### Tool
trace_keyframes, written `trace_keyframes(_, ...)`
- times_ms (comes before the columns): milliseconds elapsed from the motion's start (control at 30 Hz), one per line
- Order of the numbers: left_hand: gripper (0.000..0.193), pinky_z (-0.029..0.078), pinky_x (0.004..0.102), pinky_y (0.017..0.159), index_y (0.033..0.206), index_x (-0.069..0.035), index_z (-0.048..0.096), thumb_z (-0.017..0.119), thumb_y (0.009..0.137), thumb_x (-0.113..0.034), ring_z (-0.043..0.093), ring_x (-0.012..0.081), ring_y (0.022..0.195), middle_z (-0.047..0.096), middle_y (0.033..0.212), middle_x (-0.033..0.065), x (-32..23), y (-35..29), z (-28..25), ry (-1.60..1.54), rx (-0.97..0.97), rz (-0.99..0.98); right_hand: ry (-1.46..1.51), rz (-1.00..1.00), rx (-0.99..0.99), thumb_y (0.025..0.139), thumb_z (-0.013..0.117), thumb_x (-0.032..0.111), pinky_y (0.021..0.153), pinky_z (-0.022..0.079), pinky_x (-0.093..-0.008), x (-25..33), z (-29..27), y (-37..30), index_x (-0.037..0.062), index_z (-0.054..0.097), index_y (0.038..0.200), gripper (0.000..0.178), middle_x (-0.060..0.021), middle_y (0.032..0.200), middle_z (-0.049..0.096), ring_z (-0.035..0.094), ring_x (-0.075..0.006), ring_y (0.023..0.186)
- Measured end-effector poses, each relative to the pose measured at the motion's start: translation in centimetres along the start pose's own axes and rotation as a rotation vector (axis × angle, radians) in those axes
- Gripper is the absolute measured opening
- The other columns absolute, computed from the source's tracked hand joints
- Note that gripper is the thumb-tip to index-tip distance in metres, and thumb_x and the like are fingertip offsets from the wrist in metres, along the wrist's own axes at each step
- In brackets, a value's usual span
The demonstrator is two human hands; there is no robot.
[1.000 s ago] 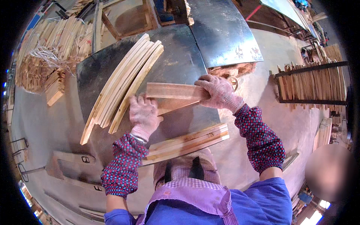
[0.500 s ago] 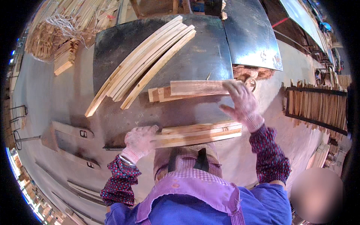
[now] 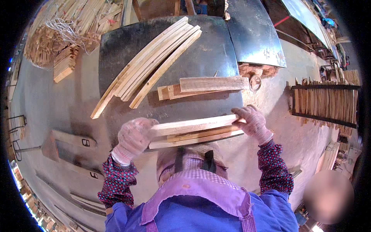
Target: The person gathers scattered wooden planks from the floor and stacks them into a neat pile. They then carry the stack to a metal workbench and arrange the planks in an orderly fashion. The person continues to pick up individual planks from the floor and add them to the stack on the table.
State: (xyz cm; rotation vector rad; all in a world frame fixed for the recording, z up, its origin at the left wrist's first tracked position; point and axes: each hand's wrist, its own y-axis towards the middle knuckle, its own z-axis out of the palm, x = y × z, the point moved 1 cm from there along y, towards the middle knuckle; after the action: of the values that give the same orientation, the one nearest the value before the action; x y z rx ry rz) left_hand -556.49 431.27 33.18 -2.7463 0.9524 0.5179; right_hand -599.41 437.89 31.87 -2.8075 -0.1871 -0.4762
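Both my hands wear pale knitted gloves and grip one wooden strip (image 3: 195,125) by its two ends. My left hand (image 3: 135,138) is closed round the left end, and my right hand (image 3: 251,121) pinches the right end. Just below the held strip, more light wooden strips (image 3: 201,138) lie along the near edge of the dark metal table (image 3: 170,104). Farther off, a greyish board (image 3: 214,84) rests on top of paler wood pieces (image 3: 166,93). Several long wooden strips (image 3: 145,63) lie slantwise at the table's left side.
A ring-shaped handwheel (image 3: 255,83) sits at the table's right edge. On the right stands a dark-framed rack (image 3: 324,87) packed with wood strips. Large bundles of wood (image 3: 42,42) are piled at the far left. A flat metal frame (image 3: 69,139) lies on the floor at left.
My right hand has come from the greyish board down to the near strips. Both hands have taken hold of one strip and raised it slightly off the others.
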Motion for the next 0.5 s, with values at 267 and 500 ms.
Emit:
trace_keyframes(267, 0.038, 0.051, 0.0296, 0.078, 0.101, -0.001, 0.07, 0.062, 0.097, -0.038, 0.064, 0.0138, 0.089, 0.071, 0.099, 0.0062, 1.7, 1.3, 0.7, -0.917, -0.226, -0.365, 0.247, 0.17, 0.126, 0.081, 0.073, 0.026, 0.082, 0.054, -0.0357, 2.4, -5.1, 2.5, 0.0099, 0.073, 0.108, 0.031, -0.0123, 0.096, 0.073, 0.07, -0.0255, 0.089)
trace_keyframes(500, 0.037, 0.05, 0.0275, 0.084, 0.116, -0.002, 0.065, 0.054, 0.102, -0.035, 0.064, 0.0114, 0.091, 0.069, 0.103, 0.0037, 1.0, 2.1, 1.9, -1.503, -0.561, -0.654, 0.383, 0.124, 0.009, 0.09, 0.067, 0.027, 0.078, 0.055, -0.0353, 1.9, -4.3, 2.4, 0.0048, 0.073, 0.105, 0.027, -0.0146, 0.091, 0.073, 0.071, -0.0257, 0.084)
